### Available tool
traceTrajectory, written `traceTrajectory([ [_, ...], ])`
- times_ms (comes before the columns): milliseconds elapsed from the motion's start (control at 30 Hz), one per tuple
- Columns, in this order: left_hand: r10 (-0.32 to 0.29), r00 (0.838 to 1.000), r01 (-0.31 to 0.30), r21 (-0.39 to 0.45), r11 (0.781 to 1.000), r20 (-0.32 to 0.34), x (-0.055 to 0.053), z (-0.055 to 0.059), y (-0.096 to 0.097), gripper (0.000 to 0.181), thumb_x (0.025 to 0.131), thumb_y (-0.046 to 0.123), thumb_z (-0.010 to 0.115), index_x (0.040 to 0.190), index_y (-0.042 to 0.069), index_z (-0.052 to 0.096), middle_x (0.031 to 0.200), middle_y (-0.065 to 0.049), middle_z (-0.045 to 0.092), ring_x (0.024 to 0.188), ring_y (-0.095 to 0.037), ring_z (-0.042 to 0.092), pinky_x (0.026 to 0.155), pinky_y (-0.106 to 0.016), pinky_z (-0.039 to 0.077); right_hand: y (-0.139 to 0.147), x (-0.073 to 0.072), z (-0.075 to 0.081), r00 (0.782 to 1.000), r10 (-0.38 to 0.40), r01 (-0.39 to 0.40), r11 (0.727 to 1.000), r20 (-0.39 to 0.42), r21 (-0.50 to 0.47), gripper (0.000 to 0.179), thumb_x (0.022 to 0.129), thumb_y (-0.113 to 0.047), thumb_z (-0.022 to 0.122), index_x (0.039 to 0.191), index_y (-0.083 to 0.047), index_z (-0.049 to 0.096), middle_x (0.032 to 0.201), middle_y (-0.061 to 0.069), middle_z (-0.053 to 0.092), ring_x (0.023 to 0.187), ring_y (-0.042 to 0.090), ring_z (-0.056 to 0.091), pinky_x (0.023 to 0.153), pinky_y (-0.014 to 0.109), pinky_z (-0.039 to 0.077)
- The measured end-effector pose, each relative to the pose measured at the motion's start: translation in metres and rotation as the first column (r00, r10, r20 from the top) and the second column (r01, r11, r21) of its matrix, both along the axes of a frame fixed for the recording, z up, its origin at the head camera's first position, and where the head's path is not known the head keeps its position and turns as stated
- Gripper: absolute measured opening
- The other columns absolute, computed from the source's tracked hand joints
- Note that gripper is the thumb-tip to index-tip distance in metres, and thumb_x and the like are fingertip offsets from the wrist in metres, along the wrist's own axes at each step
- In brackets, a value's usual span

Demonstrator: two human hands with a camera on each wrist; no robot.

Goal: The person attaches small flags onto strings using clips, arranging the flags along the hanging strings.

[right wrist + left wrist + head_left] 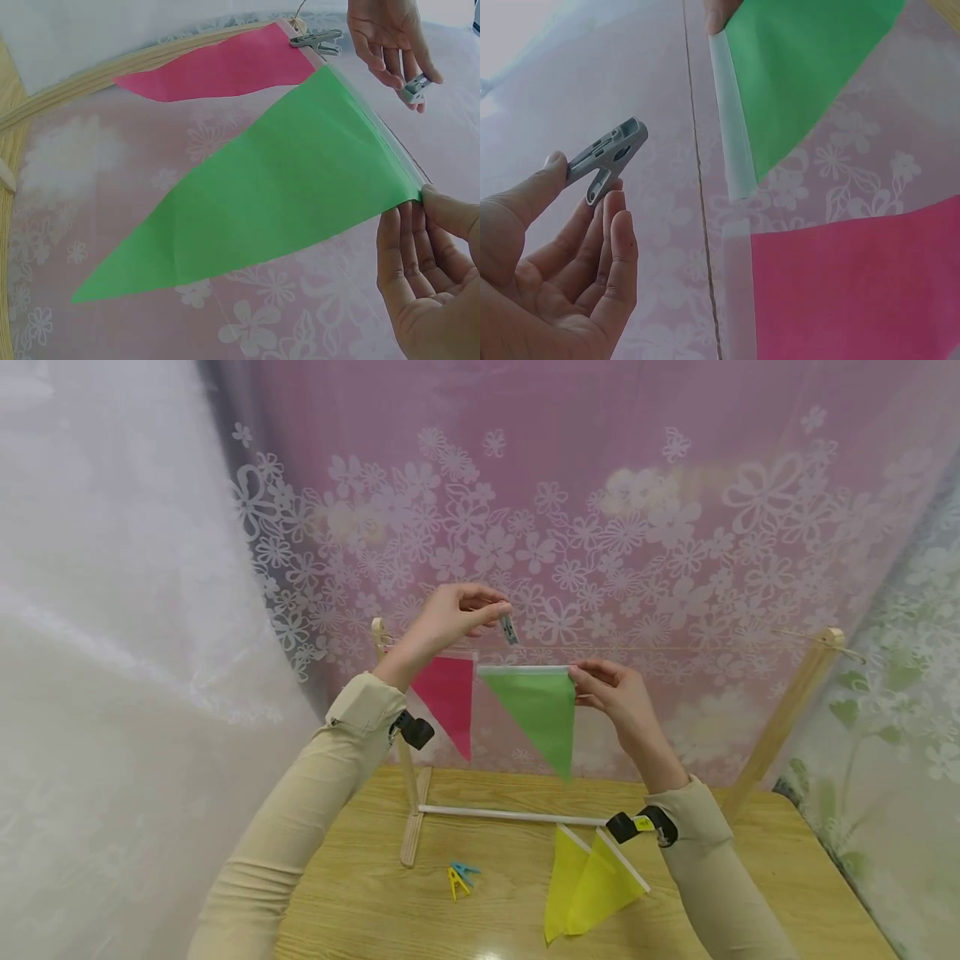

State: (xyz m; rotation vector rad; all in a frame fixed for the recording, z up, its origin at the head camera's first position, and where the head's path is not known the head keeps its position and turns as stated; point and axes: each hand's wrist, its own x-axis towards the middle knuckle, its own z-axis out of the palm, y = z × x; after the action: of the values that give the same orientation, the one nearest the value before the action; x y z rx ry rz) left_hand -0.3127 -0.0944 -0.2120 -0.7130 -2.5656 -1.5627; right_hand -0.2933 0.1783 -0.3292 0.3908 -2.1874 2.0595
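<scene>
My left hand [461, 610] pinches a grey clothespin [609, 159] by its handles, above the string [697, 165]. With thumb and fingers, my right hand [611, 689] holds a green triangular pennant [536, 710] by the right end of its white top band. The pennant's band lies alongside the string, its point hanging down. Left of it hangs a pink pennant [450, 697], a small gap between their bands in the left wrist view. Another grey clothespin [316, 40] grips the pink pennant's band near the string's end.
Two wooden posts [783, 718] carry the string, with a white rod [517, 815] low between them. On the wooden table [360, 902] lie yellow pennants [600, 885], a yellow clothespin [457, 883] and a blue clothespin [465, 869]. A flowered curtain [562, 485] hangs behind.
</scene>
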Motion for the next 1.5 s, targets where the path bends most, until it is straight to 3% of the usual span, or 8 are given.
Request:
traceTrajectory([
  [333,0.06,0.998,-0.061,-0.027,0.998,-0.037,-0.01,0.0,0.005,0.036,0.098,0.037,0.069,0.127,0.015,0.071,0.118,-0.003,0.072,0.112,-0.021,0.066,0.086,-0.034,0.055,-0.002,-0.005,0.003,0.999,-0.046,0.045,0.999,-0.011,-0.011,0.045,0.097,-0.029,0.071,0.125,0.005,0.061,0.095,-0.006,0.069,0.085,0.011,0.067,0.079,0.029,0.06],
  [733,0.112,0.988,-0.129,-0.176,0.976,-0.103,-0.017,0.004,0.021,0.03,0.096,0.04,0.07,0.119,0.021,0.075,0.115,0.0,0.074,0.097,-0.016,0.066,0.08,-0.034,0.053,-0.003,-0.009,0.008,0.998,-0.048,0.047,0.999,-0.035,-0.005,0.047,0.097,-0.029,0.07,0.127,0.006,0.061,0.093,-0.007,0.07,0.084,0.011,0.067,0.077,0.025,0.059],
  [1000,0.127,0.984,-0.154,-0.228,0.962,-0.127,-0.019,0.004,0.026,0.027,0.095,0.04,0.072,0.116,0.022,0.076,0.114,0.0,0.074,0.102,-0.022,0.067,0.079,-0.035,0.053,-0.004,-0.01,0.01,0.997,-0.062,0.062,0.998,-0.043,-0.001,0.048,0.097,-0.029,0.071,0.128,0.007,0.061,0.095,-0.008,0.07,0.084,0.01,0.067,0.076,0.025,0.059],
  [1500,0.139,0.98,-0.173,-0.267,0.948,-0.144,-0.015,0.004,0.032,0.022,0.094,0.04,0.073,0.109,0.025,0.078,0.11,0.002,0.074,0.102,-0.017,0.065,0.086,-0.039,0.052,-0.005,-0.01,0.01,0.997,-0.063,0.062,0.998,-0.041,-0.026,0.043,0.097,-0.027,0.071,0.124,0.004,0.063,0.093,-0.009,0.071,0.083,0.01,0.068,0.076,0.024,0.059],
])
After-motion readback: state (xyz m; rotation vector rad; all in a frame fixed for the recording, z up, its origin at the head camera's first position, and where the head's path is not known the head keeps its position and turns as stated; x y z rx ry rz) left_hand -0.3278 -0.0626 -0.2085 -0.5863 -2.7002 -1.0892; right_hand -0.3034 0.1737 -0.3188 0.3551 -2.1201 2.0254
